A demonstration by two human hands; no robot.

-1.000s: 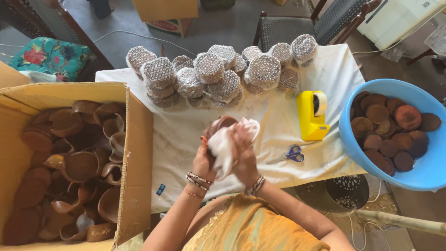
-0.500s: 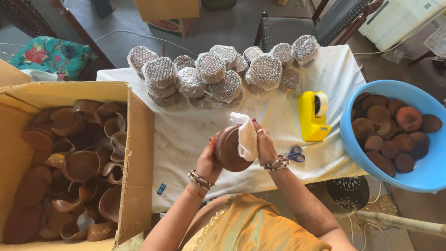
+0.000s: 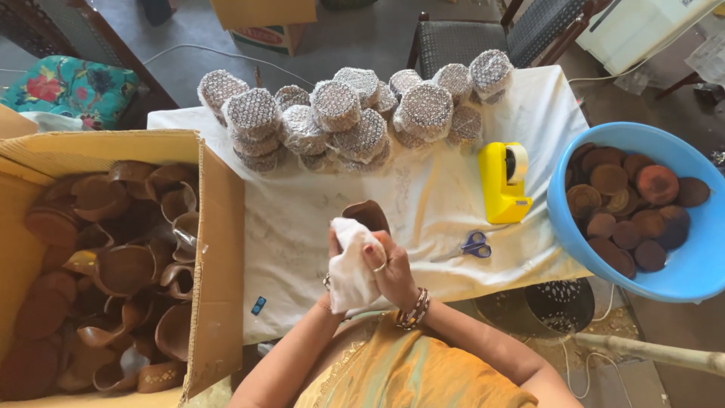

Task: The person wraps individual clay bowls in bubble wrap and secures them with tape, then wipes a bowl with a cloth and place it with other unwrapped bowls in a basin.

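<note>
One brown clay lamp [image 3: 368, 214] sits in the hands at frame centre, over the near edge of the white-clothed table [image 3: 302, 227] — only its rim and spout poke out above the white cloth [image 3: 351, 266] wrapped against it. Right hand [image 3: 390, 270] presses the cloth onto the lamp, fingers curled and closed over the fabric, ring visible, bangles at the wrist. Left hand [image 3: 332, 261] is mostly hidden behind the cloth; can't tell how its fingers sit, it looks to be backing the lamp from the far side.

Outward from there:
- 3 o'clock, close by: blue-handled scissors [image 3: 472, 244] flat on the table, then a yellow tape dispenser [image 3: 504, 181] at about 2 o'clock.
- 12 o'clock: a cluster of wrapped stacks [image 3: 340, 113] in white mesh netting, many, touching each other along the far edge.
- 3 o'clock, further out: blue tub [image 3: 596, 261] holding round brown clay discs, loose.
- 9 o'clock: cardboard box [image 3: 219, 249] packed with unwrapped clay lamps, jumbled.

Progress, my read: a good batch is already bundled at 12 o'clock, but box and tub are both well stocked — most of the work looks left. The current lamp is mid-wipe, not yet set down anywhere.
</note>
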